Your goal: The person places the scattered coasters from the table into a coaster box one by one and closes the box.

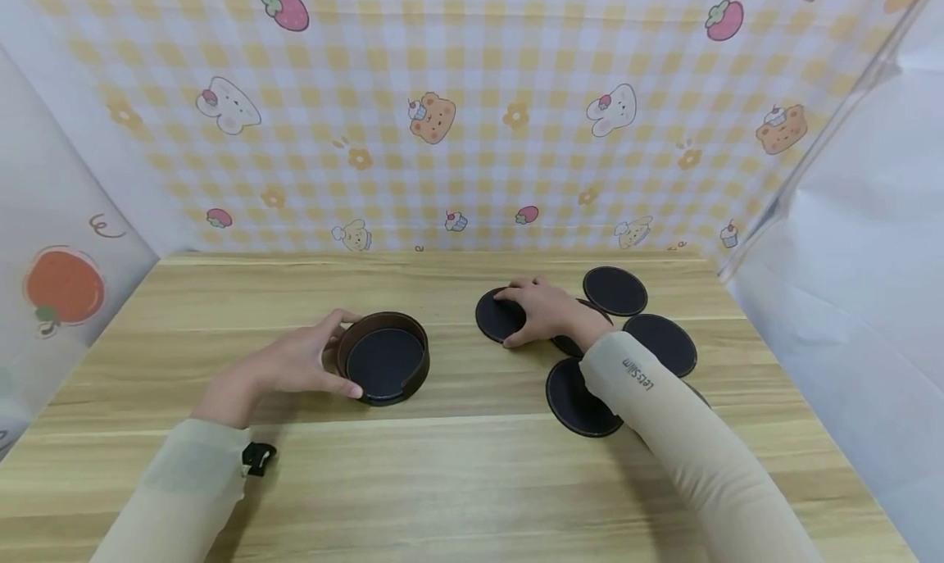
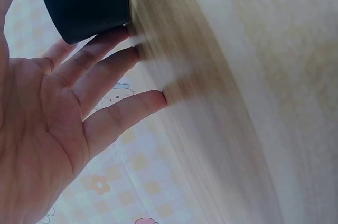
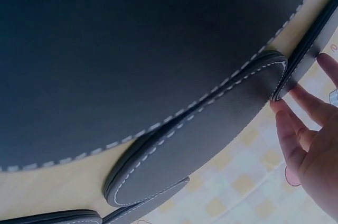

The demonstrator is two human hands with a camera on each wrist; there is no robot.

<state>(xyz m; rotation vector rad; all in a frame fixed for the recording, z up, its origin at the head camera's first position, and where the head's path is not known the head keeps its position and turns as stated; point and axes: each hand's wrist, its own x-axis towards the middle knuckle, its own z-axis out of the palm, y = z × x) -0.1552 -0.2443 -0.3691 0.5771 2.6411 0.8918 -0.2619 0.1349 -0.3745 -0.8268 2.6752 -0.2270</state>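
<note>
My left hand (image 1: 295, 362) spans the left side of a round dark brown coaster holder (image 1: 422, 373), thumb at its near edge and fingers behind. A dark disc lies inside it; whether that is a coaster or the floor I cannot tell. In the left wrist view the fingers (image 2: 108, 78) reach along beside the holder (image 2: 84, 5), tips at the tabletop. My right hand (image 1: 544, 309) holds a round black coaster (image 1: 492, 317) by its edge, thumb on the near side, a finger over its top. The right wrist view shows fingertips at that coaster's rim (image 3: 306, 60).
Several more black coasters with pale stitching lie on the right: one at the back (image 1: 615, 291), one at the right (image 1: 662, 346), one nearer the front (image 1: 578, 399). Others are partly hidden by the right hand and sleeve. A checked cloth (image 1: 472, 178) rises behind the wooden table (image 1: 442, 489).
</note>
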